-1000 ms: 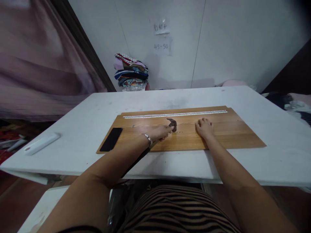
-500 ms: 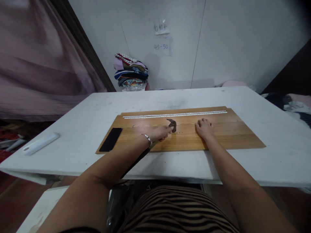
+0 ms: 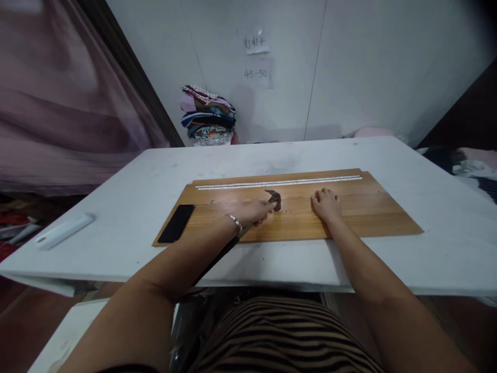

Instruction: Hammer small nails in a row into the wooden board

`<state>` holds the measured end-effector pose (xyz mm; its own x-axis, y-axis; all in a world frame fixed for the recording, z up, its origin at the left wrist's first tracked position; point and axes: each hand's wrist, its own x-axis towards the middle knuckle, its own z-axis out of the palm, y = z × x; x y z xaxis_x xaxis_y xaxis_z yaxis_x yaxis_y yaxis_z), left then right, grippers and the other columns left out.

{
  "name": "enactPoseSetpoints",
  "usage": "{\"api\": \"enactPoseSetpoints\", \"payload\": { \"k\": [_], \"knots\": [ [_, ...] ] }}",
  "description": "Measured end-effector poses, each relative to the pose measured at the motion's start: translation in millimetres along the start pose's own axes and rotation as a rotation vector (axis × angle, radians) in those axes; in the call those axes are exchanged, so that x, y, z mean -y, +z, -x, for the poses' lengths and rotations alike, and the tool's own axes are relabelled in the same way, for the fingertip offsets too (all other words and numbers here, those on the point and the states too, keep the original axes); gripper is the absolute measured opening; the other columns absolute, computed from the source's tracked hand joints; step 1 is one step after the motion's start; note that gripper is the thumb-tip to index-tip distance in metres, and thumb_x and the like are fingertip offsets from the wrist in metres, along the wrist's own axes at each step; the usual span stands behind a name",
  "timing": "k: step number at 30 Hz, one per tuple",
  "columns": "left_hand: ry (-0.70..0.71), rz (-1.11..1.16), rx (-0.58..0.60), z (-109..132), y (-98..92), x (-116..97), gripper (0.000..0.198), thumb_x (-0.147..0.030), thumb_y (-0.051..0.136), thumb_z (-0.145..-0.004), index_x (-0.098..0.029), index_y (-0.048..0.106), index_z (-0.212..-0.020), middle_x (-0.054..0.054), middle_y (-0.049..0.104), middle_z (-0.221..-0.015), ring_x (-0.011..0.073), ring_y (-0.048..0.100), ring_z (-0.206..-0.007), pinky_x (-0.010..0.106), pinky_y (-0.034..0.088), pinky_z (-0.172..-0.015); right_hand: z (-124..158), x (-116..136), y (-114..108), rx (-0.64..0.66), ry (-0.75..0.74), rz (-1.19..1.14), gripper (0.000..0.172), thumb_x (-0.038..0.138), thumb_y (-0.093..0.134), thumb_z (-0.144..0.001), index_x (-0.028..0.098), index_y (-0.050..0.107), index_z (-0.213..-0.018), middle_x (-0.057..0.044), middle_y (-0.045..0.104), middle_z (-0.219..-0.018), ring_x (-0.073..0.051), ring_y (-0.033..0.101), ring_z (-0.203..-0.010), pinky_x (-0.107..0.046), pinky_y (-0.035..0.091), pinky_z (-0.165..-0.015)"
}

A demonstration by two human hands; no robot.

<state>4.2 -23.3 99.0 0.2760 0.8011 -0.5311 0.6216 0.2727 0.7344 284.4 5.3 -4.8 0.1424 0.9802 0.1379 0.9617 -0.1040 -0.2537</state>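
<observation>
My left hand [image 3: 257, 211] is closed around the handle of a claw hammer [image 3: 275, 199], low over a wooden board [image 3: 373, 207]. The dark metal head shows past my fingers, claw toward the far side. Just right of the hammer head, a short row of tiny nail-like points [image 3: 286, 211] stands in the board; they are too small to see clearly. My right hand [image 3: 326, 204] rests on the board further right, holding nothing, its fingers loosely bent and a little apart. Two white measuring strips [image 3: 279, 182] lie along the board's far edge.
A black phone [image 3: 176, 224] lies on the board's left end. The board is on a white table [image 3: 310, 155], with a white long-handled object [image 3: 64, 231] at left. Folded cloths [image 3: 209, 115] are stacked by the wall, and a pink curtain [image 3: 58, 93] hangs at left.
The view has shifted very slightly. Both hands and the hammer keep their places over the board.
</observation>
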Motion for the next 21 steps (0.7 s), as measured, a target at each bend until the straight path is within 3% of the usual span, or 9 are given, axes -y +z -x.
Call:
{"api": "enactPoseSetpoints", "payload": {
  "k": [5,21],
  "knots": [
    [0.061,-0.026,0.019,-4.8,-2.6,4.9,0.042,-0.059,0.046,-0.100,-0.019,0.056,-0.093,-0.005,0.044,-0.058,0.0098,0.039,-0.046,0.023,0.034,-0.046,-1.0,-1.5,1.6,-0.008,-0.004,0.008,0.040,0.036,0.035,-0.100,0.018,0.068,-0.110,-0.018,0.064,-0.130,-0.032,0.049,-0.127,-0.049,0.035,-0.104],
    [-0.007,-0.017,-0.008,-5.5,-0.7,1.7,0.042,-0.058,0.045,-0.101,-0.019,0.055,-0.092,-0.005,0.043,-0.059,0.0088,0.038,-0.045,0.023,0.032,-0.045,-1.0,-0.3,0.3,0.001,0.005,0.019,0.038,0.035,0.035,-0.101,0.018,0.068,-0.111,-0.018,0.063,-0.132,-0.032,0.049,-0.129,-0.048,0.035,-0.105]
  ]
}}
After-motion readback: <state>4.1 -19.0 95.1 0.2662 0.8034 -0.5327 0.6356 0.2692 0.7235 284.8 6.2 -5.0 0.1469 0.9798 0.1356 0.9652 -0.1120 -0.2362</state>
